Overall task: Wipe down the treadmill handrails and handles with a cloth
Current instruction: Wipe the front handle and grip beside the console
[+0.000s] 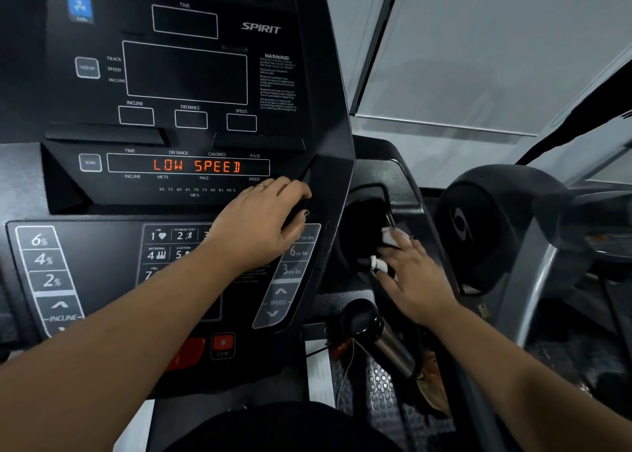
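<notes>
- Here, right hand (415, 277): arm reaches forward and slightly inward, palm down, fingers stretched out almost straight and spread. They press a white cloth (393, 239) against the near wall of the dark round cup pocket (359, 212) at the right of the console. Cloth shows bunched at the fingertips and again below the index finger; the rest is under the hand. Some motion blur.
- Left hand (263, 219): forearm crosses diagonally over the keypad, palm down, fingers bent over the raised right edge of the console (102, 184), thumb tucked underneath, dark nail showing. Cannot tell whether it grips anything. A ring (262, 186) sits on one finger.
- Handle (372, 332): black-capped metal grip bar, just below and nearer than the right hand, not touched.
- Display (196, 166) reads "LOW SPEED" in orange, above the left hand.
- Speed keys (278, 301) lie below the left wrist; red stop button (223, 344) lower still.
- Neighbouring machine (478, 226), dark rounded housing, stands to the right.
</notes>
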Demonstrator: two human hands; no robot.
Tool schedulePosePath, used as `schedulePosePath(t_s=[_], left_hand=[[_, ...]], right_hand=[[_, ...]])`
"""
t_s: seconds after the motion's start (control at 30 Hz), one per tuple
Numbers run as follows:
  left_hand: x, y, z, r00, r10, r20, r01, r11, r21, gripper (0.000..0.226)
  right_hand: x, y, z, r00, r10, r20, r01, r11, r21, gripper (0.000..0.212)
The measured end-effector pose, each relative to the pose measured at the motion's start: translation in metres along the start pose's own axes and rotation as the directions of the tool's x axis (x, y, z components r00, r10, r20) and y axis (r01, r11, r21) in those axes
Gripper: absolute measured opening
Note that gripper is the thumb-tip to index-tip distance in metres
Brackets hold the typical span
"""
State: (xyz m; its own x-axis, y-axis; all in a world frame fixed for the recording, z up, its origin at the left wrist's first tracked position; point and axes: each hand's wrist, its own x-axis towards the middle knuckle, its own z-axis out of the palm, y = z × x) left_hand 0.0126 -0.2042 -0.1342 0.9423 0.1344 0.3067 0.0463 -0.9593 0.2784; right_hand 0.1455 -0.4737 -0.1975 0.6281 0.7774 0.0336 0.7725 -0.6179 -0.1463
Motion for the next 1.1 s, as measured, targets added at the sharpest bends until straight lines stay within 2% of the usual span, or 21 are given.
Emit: schedulePosePath(t_s=[0.07,0.2,0.27,0.33,0.43,0.53,0.57,0.6,0.63,0.7,0.73,0.77,0.8,0.83,0.9,0.93,0.97,1.03,1.1], left_hand=[[0.0,0.0,0.0,1.0,-0.006,0.006,0.006,1.0,-0.003,0.032],[0.001,0.001,0.0,1.0,-0.002,0.007,0.002,1.0,0.002,0.032],[0.001,0.001,0.001,1.0,-0.005,0.009,0.005,1.0,0.006,0.031],[0.002,0.002,0.002,1.0,-0.011,0.01,0.011,1.0,0.017,0.031],[0.004,0.002,0.003,1.0,-0.012,0.007,0.012,1.0,0.027,0.03],[0.007,0.001,0.002,1.0,-0.017,0.016,0.017,1.0,0.026,0.029],[0.008,0.001,0.001,1.0,-0.019,0.019,0.018,1.0,0.025,0.028],[0.008,0.001,0.002,1.0,-0.019,0.017,0.018,1.0,0.025,0.028],[0.009,0.001,0.001,1.0,-0.017,0.015,0.016,1.0,0.026,0.027],[0.008,0.001,0.001,1.0,-0.02,0.015,0.02,1.0,0.022,0.027],[0.008,0.001,0.001,1.0,-0.019,0.016,0.019,1.0,0.021,0.027],[0.008,0.001,0.001,1.0,-0.019,0.015,0.019,1.0,0.02,0.027],[0.008,0.001,0.001,1.0,-0.018,0.013,0.018,1.0,0.02,0.027],[0.008,0.001,0.001,1.0,-0.017,0.011,0.017,1.0,0.021,0.026],[0.007,0.001,0.001,1.0,-0.02,0.011,0.02,1.0,0.021,0.027],[0.006,0.001,0.001,1.0,-0.022,0.009,0.022,0.999,0.023,0.027],[0.006,0.001,0.001,1.0,-0.021,0.005,0.021,0.999,0.026,0.027],[0.004,0.001,0.002,1.0,-0.019,0.002,0.019,0.999,0.032,0.028],[0.003,0.001,0.002,1.0,-0.021,0.006,0.02,0.999,0.038,0.029]], right_hand=[[-0.006,-0.016,0.003,1.0,0.027,0.01,-0.027,0.999,0.031,0.055],[-0.007,-0.04,0.003,0.999,-0.003,-0.044,-0.003,0.991,-0.137,0.059],[-0.001,-0.051,-0.004,0.998,-0.017,0.066,0.029,0.982,-0.188,0.067],[0.009,-0.054,-0.006,0.978,0.012,0.208,0.034,0.976,-0.214,0.062],[0.025,-0.064,-0.007,0.942,0.076,0.327,-0.046,0.994,-0.097,0.054],[0.047,-0.067,-0.004,0.88,0.201,0.43,-0.255,0.964,0.072,0.048],[0.057,-0.065,0.001,0.836,0.242,0.492,-0.344,0.93,0.127,0.045],[0.065,-0.063,0.005,0.786,0.261,0.56,-0.425,0.886,0.184,0.05],[0.073,-0.062,0.008,0.768,0.249,0.59,-0.469,0.847,0.252,0.056],[0.083,-0.065,0.01,0.761,0.241,0.603,-0.588,0.65,0.482,0.049],[0.084,-0.065,0.012,0.77,0.267,0.58,-0.62,0.529,0.58,0.054],[0.085,-0.067,0.013,0.777,0.291,0.558,-0.624,0.471,0.623,0.06],[0.086,-0.068,0.014,0.78,0.292,0.553,-0.62,0.474,0.625,0.061],[0.086,-0.067,0.016,0.793,0.287,0.538,-0.6,0.521,0.607,0.057],[0.083,-0.066,0.01,0.806,0.232,0.545,-0.522,0.713,0.468,0.05],[0.08,-0.067,0.006,0.787,0.238,0.569,-0.511,0.768,0.386,0.055],[0.075,-0.068,0.003,0.799,0.233,0.554,-0.464,0.825,0.323,0.058],[0.059,-0.067,-0.004,0.837,0.225,0.498,-0.403,0.869,0.286,0.048],[0.039,-0.062,-0.01,0.891,0.137,0.433,-0.246,0.947,0.206,0.048]])
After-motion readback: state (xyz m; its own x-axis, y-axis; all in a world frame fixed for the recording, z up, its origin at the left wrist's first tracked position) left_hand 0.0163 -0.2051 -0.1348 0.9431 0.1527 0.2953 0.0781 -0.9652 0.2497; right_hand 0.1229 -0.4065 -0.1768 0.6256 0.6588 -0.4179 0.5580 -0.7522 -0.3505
